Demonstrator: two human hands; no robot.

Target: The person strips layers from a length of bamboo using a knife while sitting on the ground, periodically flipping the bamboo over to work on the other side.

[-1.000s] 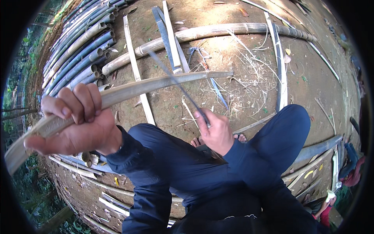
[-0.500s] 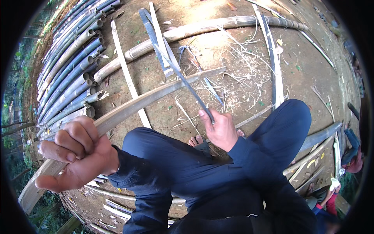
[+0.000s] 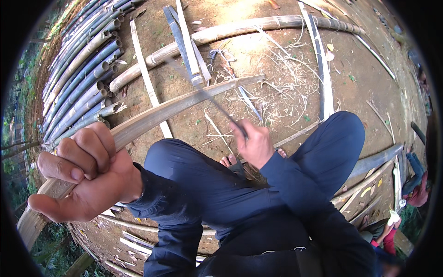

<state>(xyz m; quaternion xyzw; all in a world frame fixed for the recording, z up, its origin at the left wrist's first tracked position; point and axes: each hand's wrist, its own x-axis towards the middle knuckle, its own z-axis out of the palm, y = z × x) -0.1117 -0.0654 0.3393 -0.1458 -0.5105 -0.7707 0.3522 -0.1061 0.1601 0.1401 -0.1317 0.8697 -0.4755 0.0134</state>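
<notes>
My left hand (image 3: 87, 173) is closed round a long split bamboo strip (image 3: 177, 102), its thumb apart from the curled fingers. The strip slants from the lower left up to the middle, where its far end narrows. My right hand (image 3: 255, 144), above my lap, is closed on a long, thin, dark knife (image 3: 220, 107). The blade crosses over the strip near its far half and is smeared by motion toward its tip; its handle is hidden in my fist. Whether blade and strip touch, I cannot tell.
A thick bamboo pole (image 3: 221, 34) lies across the ground ahead, with split bamboo slats (image 3: 145, 76) over it. Pale shavings (image 3: 288, 92) litter the dirt. Cut bamboo poles (image 3: 87, 60) are stacked at the far left. Another person (image 3: 387, 233) sits at the lower right.
My right hand has moved slightly left and up with the knife, whose blade now blurs. The left hand and the strip have shifted a little left.
</notes>
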